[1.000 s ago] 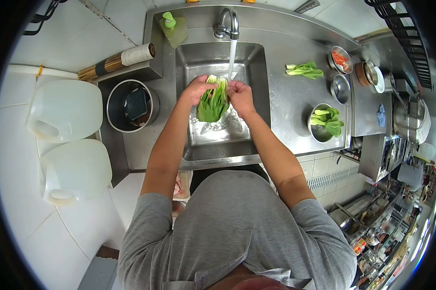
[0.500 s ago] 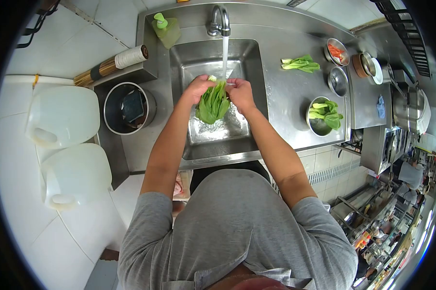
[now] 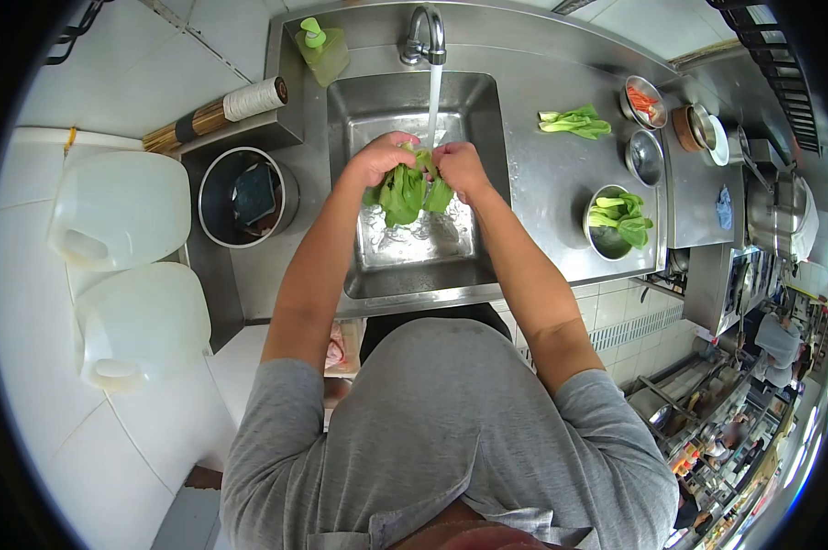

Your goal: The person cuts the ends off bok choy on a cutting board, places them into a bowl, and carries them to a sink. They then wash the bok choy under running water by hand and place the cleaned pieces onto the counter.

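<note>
Over the sink (image 3: pixel 359 275), my left hand (image 3: pixel 384 159) grips the base of a head of bok choy (image 3: pixel 402 194), whose green leaves hang down. My right hand (image 3: pixel 462 170) pinches a leaf on the right side of the same head, and that leaf spreads apart from the rest. Water runs from the faucet (image 3: pixel 424 37) between my hands, by the stems. On the counter to the right lies another bok choy (image 3: pixel 574 121). A metal bowl (image 3: pixel 607 244) nearer me holds more bok choy (image 3: pixel 623 218).
A soap bottle (image 3: pixel 324 57) stands behind the sink's left corner. On the left are a metal pot (image 3: pixel 287 197) with dark items inside and two white jugs (image 3: pixel 125 211). A bowl of orange-red pieces (image 3: pixel 643 101) and a small metal bowl (image 3: pixel 644 157) sit at the right.
My right hand has drawn a leaf out to the right, away from the bunch. The bok choy has opened out, and my left hand has turned further over its base.
</note>
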Demonstrator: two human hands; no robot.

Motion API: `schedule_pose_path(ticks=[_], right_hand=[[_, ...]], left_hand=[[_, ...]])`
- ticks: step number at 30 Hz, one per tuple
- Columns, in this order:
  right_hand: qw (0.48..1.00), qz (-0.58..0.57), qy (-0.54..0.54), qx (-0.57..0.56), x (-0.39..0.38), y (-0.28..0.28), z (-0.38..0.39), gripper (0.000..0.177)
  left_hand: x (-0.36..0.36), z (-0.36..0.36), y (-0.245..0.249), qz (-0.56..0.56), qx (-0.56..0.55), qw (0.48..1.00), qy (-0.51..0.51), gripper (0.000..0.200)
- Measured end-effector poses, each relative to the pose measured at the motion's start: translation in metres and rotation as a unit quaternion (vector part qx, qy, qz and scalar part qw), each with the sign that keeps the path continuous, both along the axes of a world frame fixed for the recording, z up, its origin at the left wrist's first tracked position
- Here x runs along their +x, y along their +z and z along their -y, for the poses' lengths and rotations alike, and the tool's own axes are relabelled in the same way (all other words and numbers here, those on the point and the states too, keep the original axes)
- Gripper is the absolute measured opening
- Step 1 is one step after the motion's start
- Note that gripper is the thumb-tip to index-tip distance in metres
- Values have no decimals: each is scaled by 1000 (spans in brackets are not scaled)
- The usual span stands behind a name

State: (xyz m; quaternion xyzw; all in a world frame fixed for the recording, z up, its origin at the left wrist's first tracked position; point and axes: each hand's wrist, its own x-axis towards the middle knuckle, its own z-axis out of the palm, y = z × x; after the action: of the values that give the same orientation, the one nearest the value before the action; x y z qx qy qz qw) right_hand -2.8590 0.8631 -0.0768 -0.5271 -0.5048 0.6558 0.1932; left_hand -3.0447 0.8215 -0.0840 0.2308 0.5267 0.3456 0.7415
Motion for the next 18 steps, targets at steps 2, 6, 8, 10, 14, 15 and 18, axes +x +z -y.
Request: schedule_pose_path(ticks=[2,6,8,10,14,15,18], right_hand=[[1000,-13,22,-9,0,-2,-7,13],[999,-26,35,-24,0,8,-14,11],[999,-29,23,-33,0,18,-14,11],[999,-28,12,-39,1,22,-14,11],[998,-31,24,-57,7,11,-15,11],[997,-25,31,-66,9,9,-15,11],[996,-37,37,-73,11,7,-13,10]], left_hand=[[-7,-3,-9,35,-11,999,17,61],[-11,-6,-18,66,-9,998,22,56],[-10,-8,-18,68,-11,997,24,55],[-9,-10,-14,68,-12,997,21,55],[-7,-11,-10,54,-7,999,8,55],[-7,-10,-11,48,-5,999,5,55],[-8,-6,-21,50,-23,998,15,53]])
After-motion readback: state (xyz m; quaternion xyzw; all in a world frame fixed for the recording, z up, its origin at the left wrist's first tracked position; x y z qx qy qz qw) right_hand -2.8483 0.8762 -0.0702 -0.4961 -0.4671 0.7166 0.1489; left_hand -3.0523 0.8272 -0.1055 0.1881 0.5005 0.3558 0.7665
